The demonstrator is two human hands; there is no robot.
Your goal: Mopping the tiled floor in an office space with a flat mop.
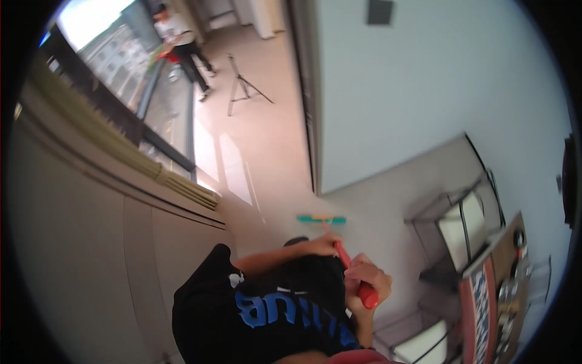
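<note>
A long-handled floor tool, a broom or a mop, reaches forward from my body, and its teal head (322,219) with a yellow-orange strip is at the floor. Blur hides which kind it is. My left hand (326,245) grips the red handle (342,255) at its lower visible part. Nearer to my chest, my right hand (369,281) is wrapped around the handle close to its rounded red end. The handle slants across the front of my black shirt (273,295).
A tripod (241,86) stands on the pale floor ahead, near a person (182,45) holding something red by the windows. A wall corner (318,189) juts in at centre. Chairs (464,223) and a table (500,255) with several items are at right; a tied curtain (186,186) hangs left.
</note>
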